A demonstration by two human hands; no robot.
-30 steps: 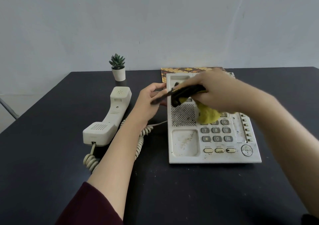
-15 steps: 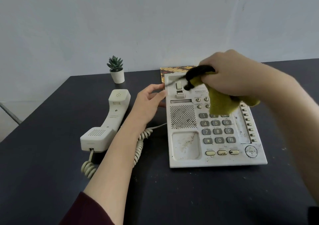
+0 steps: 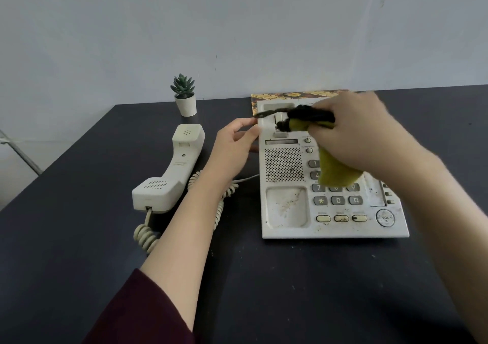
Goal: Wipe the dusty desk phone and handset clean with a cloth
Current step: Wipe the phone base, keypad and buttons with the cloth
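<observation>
A cream desk phone (image 3: 290, 227) lies on the dark desk, its cradle and keys speckled with dirt. My right hand (image 3: 361, 135) grips a yellow-green cloth (image 3: 335, 174) with a black edge over the phone's upper part, near the hook switch. The cloth hangs over part of the keypad. My left hand (image 3: 235, 148) rests against the phone's upper left edge, fingers slightly apart, holding nothing. The cream handset (image 3: 171, 172) lies face up to the left, joined by a coiled cord (image 3: 221, 203) that runs under my left forearm.
A small potted succulent (image 3: 184, 95) stands at the back of the dark desk (image 3: 79, 211). A patterned brown and yellow book (image 3: 290, 96) lies behind the phone. A pale wall rises behind the desk.
My right hand lifted the cloth from the keypad to the phone's top edge, then came down slightly over the hook switch. My left hand stayed at the phone's left edge.
</observation>
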